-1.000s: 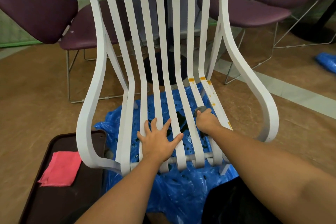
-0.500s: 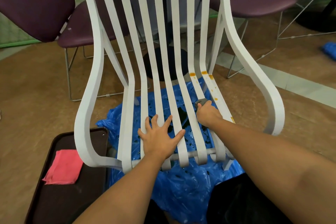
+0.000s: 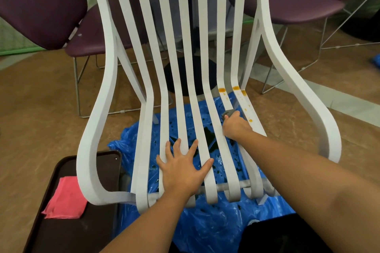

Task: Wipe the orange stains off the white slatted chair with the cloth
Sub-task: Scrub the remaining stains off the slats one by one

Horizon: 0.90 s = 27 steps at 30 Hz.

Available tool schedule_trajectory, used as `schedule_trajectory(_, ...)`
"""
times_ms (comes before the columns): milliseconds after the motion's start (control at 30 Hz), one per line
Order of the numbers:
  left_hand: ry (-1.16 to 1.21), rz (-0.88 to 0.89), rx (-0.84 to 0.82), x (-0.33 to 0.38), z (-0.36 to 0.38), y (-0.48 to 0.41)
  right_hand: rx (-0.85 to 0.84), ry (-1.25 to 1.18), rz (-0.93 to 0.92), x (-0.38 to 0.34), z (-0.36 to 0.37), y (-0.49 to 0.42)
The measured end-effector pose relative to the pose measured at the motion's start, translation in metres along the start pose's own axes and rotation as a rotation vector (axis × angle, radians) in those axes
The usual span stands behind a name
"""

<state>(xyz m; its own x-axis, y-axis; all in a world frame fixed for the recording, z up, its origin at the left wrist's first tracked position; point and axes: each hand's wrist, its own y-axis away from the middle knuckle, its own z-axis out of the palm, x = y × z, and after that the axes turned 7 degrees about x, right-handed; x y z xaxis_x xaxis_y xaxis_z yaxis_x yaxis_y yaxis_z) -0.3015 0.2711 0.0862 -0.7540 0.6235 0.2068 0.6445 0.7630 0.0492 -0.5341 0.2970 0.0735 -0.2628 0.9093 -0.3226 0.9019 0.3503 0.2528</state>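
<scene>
Right hand [image 3: 235, 127] gripping cloth [image 3: 229, 112], orange-stained chair [image 3: 111, 57]

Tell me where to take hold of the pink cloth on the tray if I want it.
Pinch the pink cloth at its near left corner, coming straight down from above. It lies flat on the dark tray, so a grip cannot wrap round it, and the arm of the white chair curves close by its far right edge. The left hand, flat on the slats, is nearer.

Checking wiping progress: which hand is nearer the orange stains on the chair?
Right. The right hand, gripping a grey cloth, is beside the orange stains; the left hand lies flat on middle slats of the chair, farther off.
</scene>
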Motion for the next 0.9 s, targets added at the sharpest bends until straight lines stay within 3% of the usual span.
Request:
schedule_trajectory(733,0.056,-0.006,-0.017,0.000,-0.002,-0.002,-0.047,-0.065,0.013,-0.067,-0.015,-0.093)
schedule_trajectory(900,0.071,-0.011,-0.021,0.000,-0.003,-0.002,0.023,-0.239,-0.021,-0.070,-0.009,-0.109)
